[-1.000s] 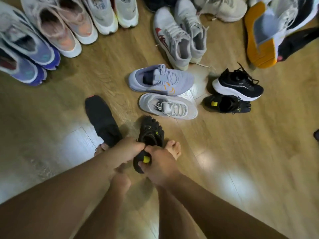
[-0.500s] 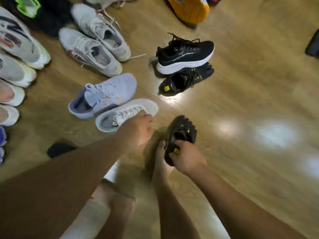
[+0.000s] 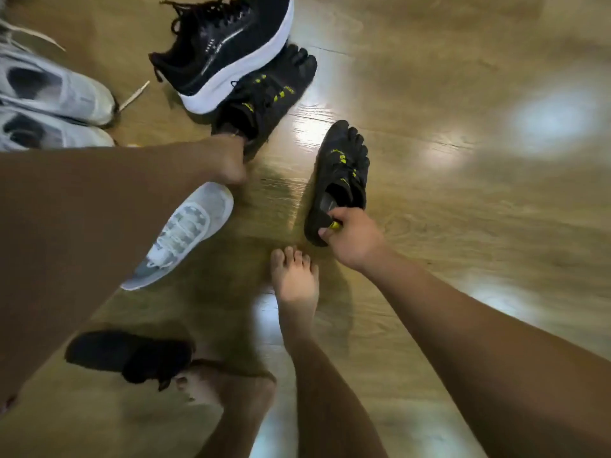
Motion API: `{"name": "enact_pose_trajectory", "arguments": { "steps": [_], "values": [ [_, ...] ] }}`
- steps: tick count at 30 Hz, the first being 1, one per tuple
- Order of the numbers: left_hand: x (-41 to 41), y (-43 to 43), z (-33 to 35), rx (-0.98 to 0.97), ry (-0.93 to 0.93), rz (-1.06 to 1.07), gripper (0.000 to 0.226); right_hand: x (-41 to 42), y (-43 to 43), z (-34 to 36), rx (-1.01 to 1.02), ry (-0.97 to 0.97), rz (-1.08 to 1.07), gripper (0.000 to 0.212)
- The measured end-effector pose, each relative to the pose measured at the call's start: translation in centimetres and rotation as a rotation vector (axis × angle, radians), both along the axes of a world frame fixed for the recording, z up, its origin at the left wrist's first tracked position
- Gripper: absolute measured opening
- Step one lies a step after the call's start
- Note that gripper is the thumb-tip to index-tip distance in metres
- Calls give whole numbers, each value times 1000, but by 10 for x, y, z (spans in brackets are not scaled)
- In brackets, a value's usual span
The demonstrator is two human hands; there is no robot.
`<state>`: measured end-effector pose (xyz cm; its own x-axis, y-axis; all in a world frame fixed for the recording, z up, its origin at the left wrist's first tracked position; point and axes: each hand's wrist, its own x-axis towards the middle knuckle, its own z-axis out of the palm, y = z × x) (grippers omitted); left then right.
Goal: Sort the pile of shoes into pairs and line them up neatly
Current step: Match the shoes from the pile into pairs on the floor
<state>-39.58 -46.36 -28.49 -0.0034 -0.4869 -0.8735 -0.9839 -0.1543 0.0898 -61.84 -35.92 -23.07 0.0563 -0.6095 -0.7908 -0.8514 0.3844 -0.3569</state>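
The right hand [image 3: 352, 238] grips the heel of a black toe shoe [image 3: 342, 173] with yellow marks, its thumb and fingers pinching the yellow heel tab. The shoe's toes point to 12 o'clock, and it sits at about 1 o'clock from a bare foot [image 3: 294, 282]. I cannot tell whether it rests on the wooden floor [image 3: 463, 193] or is held just off it.

The left hand [image 3: 228, 160] is at the heel of the matching toe shoe [image 3: 267, 94], which lies at 11 o'clock from the first and apart from it. The fingers are hidden, so I cannot tell whether the hand holds that shoe.

A black sneaker [image 3: 228, 44] with a white sole touches the matching toe shoe on its 11 o'clock side. A white sneaker [image 3: 188, 233] lies partly under the left forearm. Two grey sneakers [image 3: 56, 90] sit side by side at 9 o'clock, at the frame's edge. A black slipper [image 3: 125, 355] lies at 7 o'clock, just beside the other foot [image 3: 224, 388].
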Motion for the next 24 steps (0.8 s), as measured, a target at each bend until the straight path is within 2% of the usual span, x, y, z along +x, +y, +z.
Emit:
{"name": "enact_pose_trajectory", "arguments": {
  "steps": [2, 3, 7, 10, 13, 16, 20, 23, 24],
  "values": [
    [0, 9, 8, 140, -2, 64, 47, 4, -11, 9, -24, 25, -10, 17],
    [-2, 17, 14, 144, 38, 137, 41, 8, -16, 16, -58, 37, 7, 16],
    [-8, 59, 46, -144, 403, 464, 10, 40, -29, 59, -242, 59, 194, 9],
    [14, 99, 72, -215, 519, 712, 13, 84, -22, 92, -358, 86, 408, 15],
    [39, 143, 100, -341, 445, 869, 16, 126, 0, 116, -419, 85, 603, 26],
    [78, 184, 120, -447, 356, 1004, 28, 176, 26, 131, -468, 66, 776, 20],
    [143, 241, 132, -578, 206, 1085, 29, 246, 62, 133, -514, 14, 938, 15],
    [185, 290, 139, -567, 136, 1225, 6, 293, 94, 125, -511, -88, 1102, 28],
    [197, 309, 139, -565, 117, 1274, 7, 310, 106, 124, -501, -111, 1150, 29]
  ]
}}
